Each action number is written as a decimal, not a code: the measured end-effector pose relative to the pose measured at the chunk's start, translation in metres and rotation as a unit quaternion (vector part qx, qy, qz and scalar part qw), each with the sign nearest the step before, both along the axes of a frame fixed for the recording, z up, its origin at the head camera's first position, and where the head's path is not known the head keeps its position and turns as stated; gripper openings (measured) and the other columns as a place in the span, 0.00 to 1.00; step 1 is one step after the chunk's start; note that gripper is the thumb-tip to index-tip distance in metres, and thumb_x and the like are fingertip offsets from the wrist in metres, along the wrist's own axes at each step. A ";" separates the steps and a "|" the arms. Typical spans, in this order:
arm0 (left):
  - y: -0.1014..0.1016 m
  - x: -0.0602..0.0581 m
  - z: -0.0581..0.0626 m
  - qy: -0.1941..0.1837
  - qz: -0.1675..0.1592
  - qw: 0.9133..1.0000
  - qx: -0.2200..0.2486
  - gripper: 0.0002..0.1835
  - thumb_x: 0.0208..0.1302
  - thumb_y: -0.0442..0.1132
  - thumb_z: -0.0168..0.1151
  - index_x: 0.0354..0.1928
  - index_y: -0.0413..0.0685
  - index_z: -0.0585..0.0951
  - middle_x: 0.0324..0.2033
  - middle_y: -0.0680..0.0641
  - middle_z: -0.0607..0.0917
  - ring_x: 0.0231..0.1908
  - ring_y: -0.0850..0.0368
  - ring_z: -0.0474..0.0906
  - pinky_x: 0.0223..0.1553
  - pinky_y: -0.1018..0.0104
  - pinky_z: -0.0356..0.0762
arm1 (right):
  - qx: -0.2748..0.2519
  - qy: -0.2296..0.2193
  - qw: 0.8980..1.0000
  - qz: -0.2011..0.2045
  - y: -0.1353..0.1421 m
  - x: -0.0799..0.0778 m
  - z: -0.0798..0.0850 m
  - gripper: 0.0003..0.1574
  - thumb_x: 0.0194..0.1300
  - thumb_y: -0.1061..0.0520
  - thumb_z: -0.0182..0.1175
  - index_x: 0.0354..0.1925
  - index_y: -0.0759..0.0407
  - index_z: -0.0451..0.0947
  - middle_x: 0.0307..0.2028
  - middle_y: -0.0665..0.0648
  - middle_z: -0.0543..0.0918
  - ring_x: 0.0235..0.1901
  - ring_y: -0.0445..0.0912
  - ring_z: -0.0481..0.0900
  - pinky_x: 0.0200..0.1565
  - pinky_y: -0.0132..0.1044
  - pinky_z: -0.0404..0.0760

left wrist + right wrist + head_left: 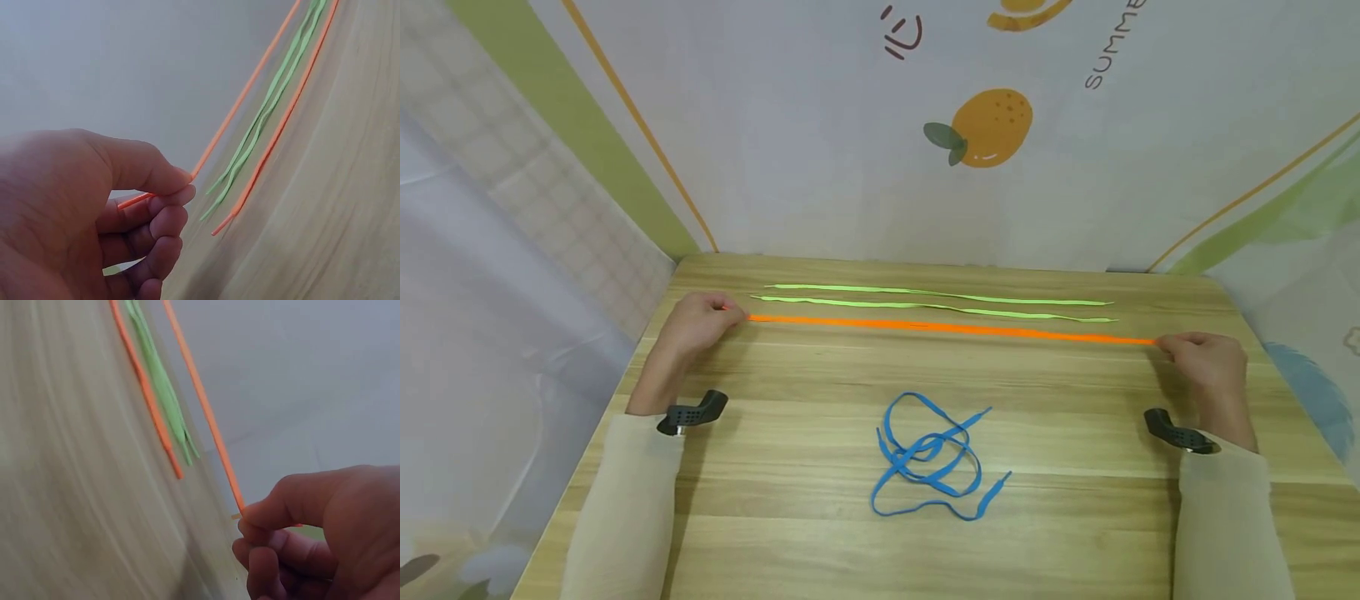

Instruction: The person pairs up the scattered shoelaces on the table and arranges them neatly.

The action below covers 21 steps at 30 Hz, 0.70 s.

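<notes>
An orange shoelace is stretched taut between both hands, raised above the table. My left hand pinches one end between thumb and forefinger, with the tip poking out behind the thumb in the left wrist view. At the other end, my right hand pinches the lace between thumb and fingers. Below it, a second orange shoelace lies straight on the table; the two overlap in the head view. Just behind run two lime-green shoelaces, side by side and nearly parallel.
Blue shoelace lies in a loose tangle on the wooden table, nearer the person, between the two forearms. A white printed cloth hangs along the table's back edge, with more cloth at both sides.
</notes>
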<state>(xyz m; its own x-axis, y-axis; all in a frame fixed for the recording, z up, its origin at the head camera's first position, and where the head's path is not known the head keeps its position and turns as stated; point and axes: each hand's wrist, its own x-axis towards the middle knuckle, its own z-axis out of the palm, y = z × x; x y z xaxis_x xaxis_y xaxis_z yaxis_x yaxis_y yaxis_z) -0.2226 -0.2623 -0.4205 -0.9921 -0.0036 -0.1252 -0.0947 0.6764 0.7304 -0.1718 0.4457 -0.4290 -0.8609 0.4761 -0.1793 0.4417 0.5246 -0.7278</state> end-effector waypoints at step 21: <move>0.001 -0.002 -0.012 -0.015 -0.009 1.000 -0.023 0.16 0.72 0.45 0.66 0.46 0.37 0.89 0.36 0.47 0.82 0.36 0.48 0.70 0.35 0.57 0.66 | 0.098 0.000 0.995 0.022 -0.007 -0.008 -0.019 0.34 0.74 0.48 0.64 0.63 0.75 0.82 0.63 0.76 0.82 0.53 0.61 0.78 0.36 0.35 0.73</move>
<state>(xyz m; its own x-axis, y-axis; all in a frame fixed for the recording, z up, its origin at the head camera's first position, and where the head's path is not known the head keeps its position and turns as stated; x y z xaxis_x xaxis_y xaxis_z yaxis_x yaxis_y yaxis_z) -0.2246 -0.2614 -0.4329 -0.9879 0.0077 -0.1548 -0.1036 0.7106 0.6960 -0.1799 0.4389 -0.4476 -0.8812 0.4647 -0.0868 0.4162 0.6753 -0.6089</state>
